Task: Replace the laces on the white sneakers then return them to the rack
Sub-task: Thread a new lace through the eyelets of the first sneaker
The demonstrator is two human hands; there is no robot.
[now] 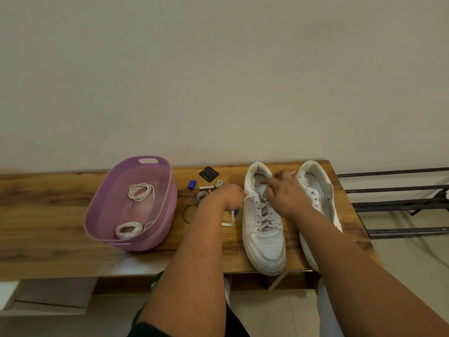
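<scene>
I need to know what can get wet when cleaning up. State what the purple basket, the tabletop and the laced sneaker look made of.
Purple basket: moulded plastic, matte; woven-look perforated walls, cut-out handle.
Tabletop: wood or wood-look laminate, slight sheen; grain and light reflections show.
Laced sneaker: smooth white leather or synthetic, scuffed; perforated toe, rubber-looking sole.

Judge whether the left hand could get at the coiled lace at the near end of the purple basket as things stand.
Probably yes: the coiled lace lies uncovered in the open-topped basket, with bare table between. But the left hand now pinches the sneaker's lace end.

2 white sneakers (pixel 264 242) | side by side, toes near | left one laced (pixel 264 215), right unlaced
</scene>
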